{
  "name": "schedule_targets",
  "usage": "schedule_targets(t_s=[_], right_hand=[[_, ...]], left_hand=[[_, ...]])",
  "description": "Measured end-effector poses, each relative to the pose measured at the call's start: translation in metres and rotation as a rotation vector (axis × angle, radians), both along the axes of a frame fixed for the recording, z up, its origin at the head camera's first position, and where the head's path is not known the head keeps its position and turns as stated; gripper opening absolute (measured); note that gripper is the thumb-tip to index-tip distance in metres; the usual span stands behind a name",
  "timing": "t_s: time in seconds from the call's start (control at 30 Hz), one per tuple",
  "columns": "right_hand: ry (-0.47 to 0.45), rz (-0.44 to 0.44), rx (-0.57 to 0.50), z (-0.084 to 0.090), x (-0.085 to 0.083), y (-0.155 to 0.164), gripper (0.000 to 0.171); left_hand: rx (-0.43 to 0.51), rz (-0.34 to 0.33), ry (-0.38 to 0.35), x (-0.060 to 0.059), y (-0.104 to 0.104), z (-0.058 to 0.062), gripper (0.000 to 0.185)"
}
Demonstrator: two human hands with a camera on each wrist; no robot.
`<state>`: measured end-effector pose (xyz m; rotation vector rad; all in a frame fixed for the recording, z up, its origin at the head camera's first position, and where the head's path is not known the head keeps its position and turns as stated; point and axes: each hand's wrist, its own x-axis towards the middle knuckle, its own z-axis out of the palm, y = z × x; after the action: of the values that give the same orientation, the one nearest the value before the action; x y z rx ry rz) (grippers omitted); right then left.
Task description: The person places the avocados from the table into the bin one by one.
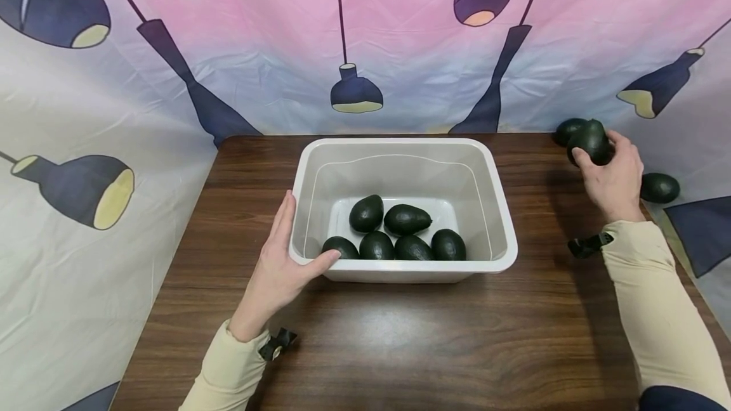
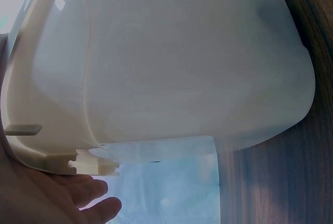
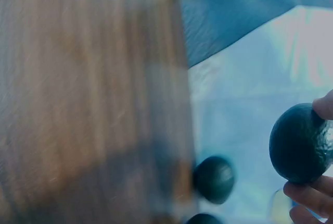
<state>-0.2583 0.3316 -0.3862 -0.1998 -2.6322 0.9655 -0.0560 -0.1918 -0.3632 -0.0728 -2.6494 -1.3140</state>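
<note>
My right hand (image 1: 615, 176) grips a dark green avocado (image 1: 589, 142) between thumb and fingers, raised over the far right corner of the table. In the right wrist view the held avocado (image 3: 295, 145) shows at the right edge, with fingertips on it. Just behind it is another avocado (image 1: 566, 129), partly covered. One more avocado (image 1: 660, 188) lies right of the hand by the table edge. My left hand (image 1: 281, 265) rests on the near left corner of a pale grey plastic bin (image 1: 502, 233), fingers straight along its side, thumb across the front rim. Several avocados (image 1: 407, 219) lie inside the bin.
The brown wood-grain table (image 1: 400, 341) carries the bin near its middle. A printed cloth (image 1: 274, 30) with lamp shapes hangs behind the table and along both sides. Dark straps (image 1: 277, 344) sit around both wrists.
</note>
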Motion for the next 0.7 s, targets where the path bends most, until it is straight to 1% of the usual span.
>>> schedule_targets(t_s=[0.13, 0.33, 0.47, 0.7], right_hand=[[0.069, 0.049, 0.005, 0.018, 0.006, -0.015, 0.069], [0.149, 0.123, 0.008, 0.043, 0.018, -0.04, 0.066], [0.221, 0.173, -0.013, 0.06, 0.025, -0.055, 0.063], [0.28, 0.29, -0.039, 0.086, 0.046, -0.083, 0.062]], left_hand=[[-0.005, 0.003, -0.003, 0.0, -0.001, -0.001, 0.111], [0.0, 0.003, -0.004, 0.0, -0.001, -0.001, 0.111], [0.008, -0.001, -0.005, 0.0, -0.001, 0.0, 0.111], [0.013, -0.003, -0.003, 0.0, 0.0, 0.0, 0.11]])
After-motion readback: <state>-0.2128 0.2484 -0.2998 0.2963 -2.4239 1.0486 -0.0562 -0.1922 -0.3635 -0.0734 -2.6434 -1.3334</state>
